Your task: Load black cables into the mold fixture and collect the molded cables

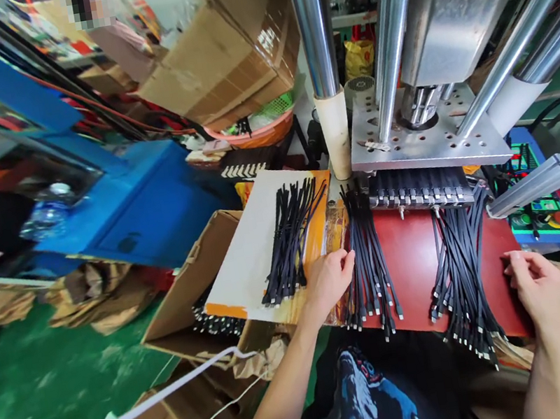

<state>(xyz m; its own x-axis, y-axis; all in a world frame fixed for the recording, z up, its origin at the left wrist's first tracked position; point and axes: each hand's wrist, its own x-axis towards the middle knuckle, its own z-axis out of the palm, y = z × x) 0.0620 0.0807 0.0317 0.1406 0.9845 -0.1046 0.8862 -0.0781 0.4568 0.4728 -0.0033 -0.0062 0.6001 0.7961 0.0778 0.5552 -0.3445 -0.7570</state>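
Observation:
My left hand (329, 278) rests at the near edge of the white board, its fingers curled closed at the side of the middle bundle of black cables (372, 262). Whether a cable is pinched in it is hidden. My right hand (541, 285) hovers at the right edge of the red work surface (407, 267), fingers loosely bent and apart, with nothing seen in them. Close to it hangs another bundle of black cables (460, 273), its metal plug ends toward me. A row of connectors sits in the metal fixture (418, 189) under the press plate (423, 141).
A third cable bundle (292, 239) lies on the white board (242, 240). Beneath are open cardboard boxes (171, 326), one holding cables. Steel columns (315, 27) rise ahead. A control box (553, 223) with buttons stands right; a blue machine (134, 197) stands left. Another person is at the back.

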